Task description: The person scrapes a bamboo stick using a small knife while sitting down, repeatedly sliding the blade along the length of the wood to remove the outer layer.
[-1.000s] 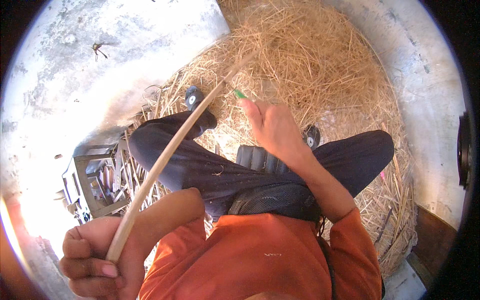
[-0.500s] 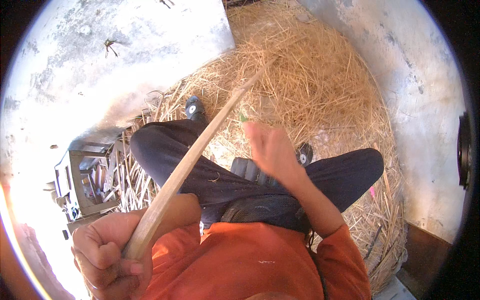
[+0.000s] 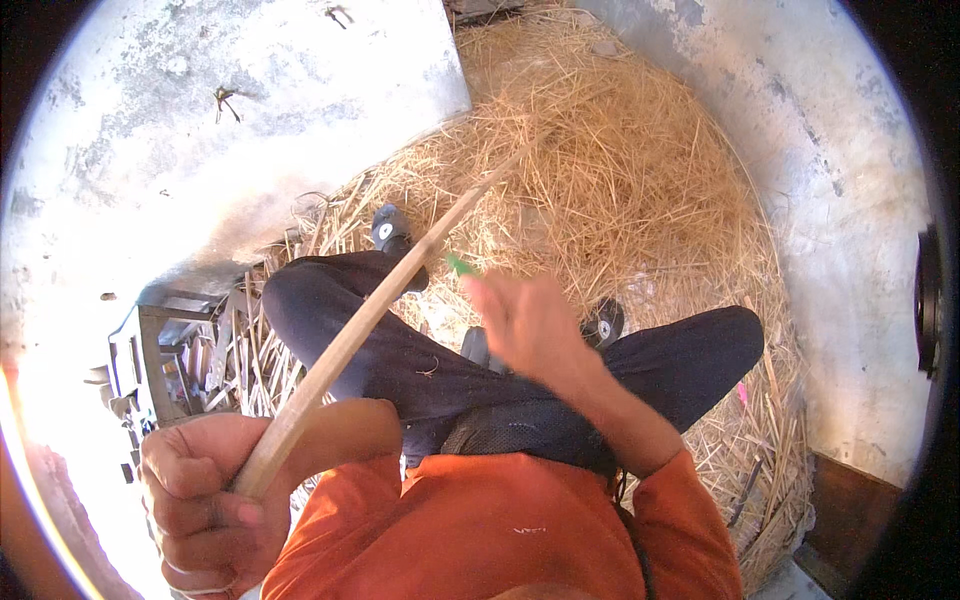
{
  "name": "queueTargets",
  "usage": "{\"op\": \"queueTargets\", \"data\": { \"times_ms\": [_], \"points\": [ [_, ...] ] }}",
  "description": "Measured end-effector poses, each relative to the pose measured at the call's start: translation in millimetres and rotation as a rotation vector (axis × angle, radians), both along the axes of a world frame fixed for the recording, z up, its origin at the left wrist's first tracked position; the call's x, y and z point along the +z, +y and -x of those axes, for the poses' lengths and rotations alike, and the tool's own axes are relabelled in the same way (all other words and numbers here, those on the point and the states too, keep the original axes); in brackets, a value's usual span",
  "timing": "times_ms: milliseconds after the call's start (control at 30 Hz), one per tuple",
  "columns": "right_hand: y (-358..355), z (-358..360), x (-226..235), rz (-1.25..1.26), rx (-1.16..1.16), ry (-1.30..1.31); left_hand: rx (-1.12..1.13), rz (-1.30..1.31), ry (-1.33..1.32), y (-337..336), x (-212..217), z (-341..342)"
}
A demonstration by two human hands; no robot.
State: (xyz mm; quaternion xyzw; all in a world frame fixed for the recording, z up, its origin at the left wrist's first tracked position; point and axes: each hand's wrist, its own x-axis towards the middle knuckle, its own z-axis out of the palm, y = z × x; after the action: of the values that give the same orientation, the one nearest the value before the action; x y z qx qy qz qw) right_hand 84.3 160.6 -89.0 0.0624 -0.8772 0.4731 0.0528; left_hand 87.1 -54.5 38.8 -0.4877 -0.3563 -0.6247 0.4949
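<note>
A long, pale wooden stick (image 3: 345,355) slants from the lower left toward the far middle, thinning at its far end. My left hand (image 3: 205,500) is closed around its near end, thumb pressed along the wood. My right hand (image 3: 530,325) is closed just right of the stick, above my crossed legs. A small green thing (image 3: 460,264) pokes out past its fingers, close to the stick; its kind cannot be made out. Whether it touches the wood is unclear. The rest of it is hidden in my right hand, which is slightly blurred.
Straw and shavings (image 3: 630,180) cover the floor ahead and to the right. At left stands a wooden frame (image 3: 150,360) beside a pile of thin wood strips (image 3: 250,350). Weathered walls (image 3: 830,200) close in on both sides. My crossed legs (image 3: 680,360) lie beneath the stick.
My right hand, with the green thing, has moved left and a little nearer to me, closer to the stick. My left hand and the stick have shifted slightly.
</note>
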Motion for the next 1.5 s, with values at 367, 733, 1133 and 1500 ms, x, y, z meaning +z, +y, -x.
{"op": "queueTargets", "data": {
  "times_ms": [367, 733, 1133, 1500],
  "points": [
    [7.4, 8.3, -21.8, -0.115, 0.030, 0.103, -0.126, 0.030, 0.039, 1.8, -1.8, 0.1],
    [20.5, 37.9, -62.3, -0.194, -0.169, 0.122, 0.026, 0.158, 0.105, -69.6, -9.6, -1.1],
    [5.3, 6.0, 0.8, 0.309, -0.062, -0.147, 0.088, 0.056, -0.091, 3.4, 5.7, 5.7],
    [-44.6, -46.2, 62.4, 0.175, 0.147, -0.009, 0.091, 0.091, -0.111, 14.7, 3.5, 0.3]
  ]
}}
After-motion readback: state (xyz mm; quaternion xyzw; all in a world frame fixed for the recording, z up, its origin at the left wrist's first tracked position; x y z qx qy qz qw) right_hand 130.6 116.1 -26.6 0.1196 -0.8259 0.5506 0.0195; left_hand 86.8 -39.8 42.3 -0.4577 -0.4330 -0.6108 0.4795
